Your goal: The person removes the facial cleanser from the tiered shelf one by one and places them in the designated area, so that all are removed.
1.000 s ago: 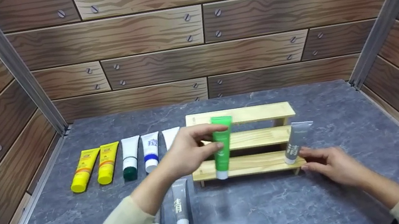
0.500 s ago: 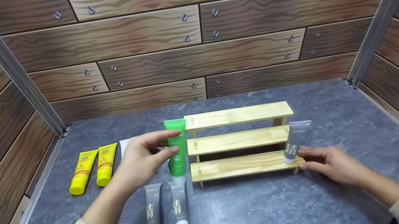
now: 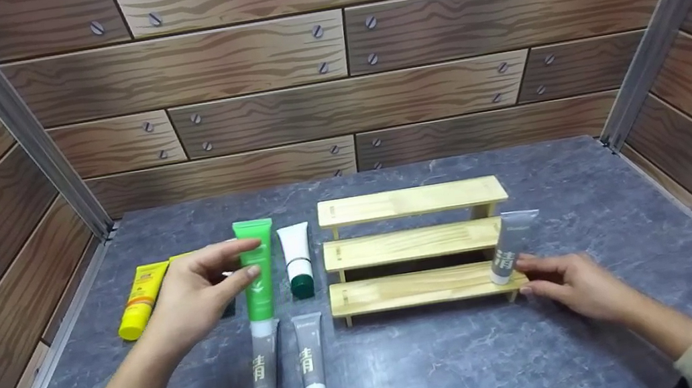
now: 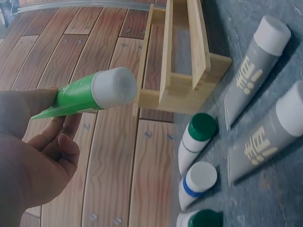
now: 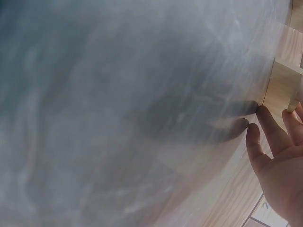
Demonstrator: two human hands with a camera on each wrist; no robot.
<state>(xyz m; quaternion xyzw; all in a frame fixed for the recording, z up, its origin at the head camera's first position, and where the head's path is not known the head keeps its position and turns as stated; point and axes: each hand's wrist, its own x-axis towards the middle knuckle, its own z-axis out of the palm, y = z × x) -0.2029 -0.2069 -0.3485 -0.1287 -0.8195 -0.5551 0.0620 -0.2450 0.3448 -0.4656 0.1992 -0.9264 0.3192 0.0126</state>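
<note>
My left hand [image 3: 188,297] pinches a green squeeze tube [image 3: 257,271] between thumb and fingers, its white cap pointing down. In the head view the tube overlaps one of two grey tubes [image 3: 310,358] lying on the table. At the right, my right hand [image 3: 579,290] grips the end of the bottom step of a three-step wooden display rack [image 3: 411,202], thumb at the front. Two of its fingertips [image 5: 253,130] meet the tabletop in the right wrist view. Close to these fingers, a grey tube [image 3: 510,245] stands cap down on that step, tilted slightly right.
Left of the rack lies a white tube with a dark green cap [image 3: 297,255]. Farther left is a yellow tube [image 3: 144,300], partly beside my left hand. The left wrist view shows a white tube with a blue band [image 4: 194,188]. Wood-patterned walls [image 3: 254,119] enclose the table.
My left hand has carried the green tube leftward from in front of the rack to above the lying tubes. My right hand and the standing grey tube have stayed in place.
</note>
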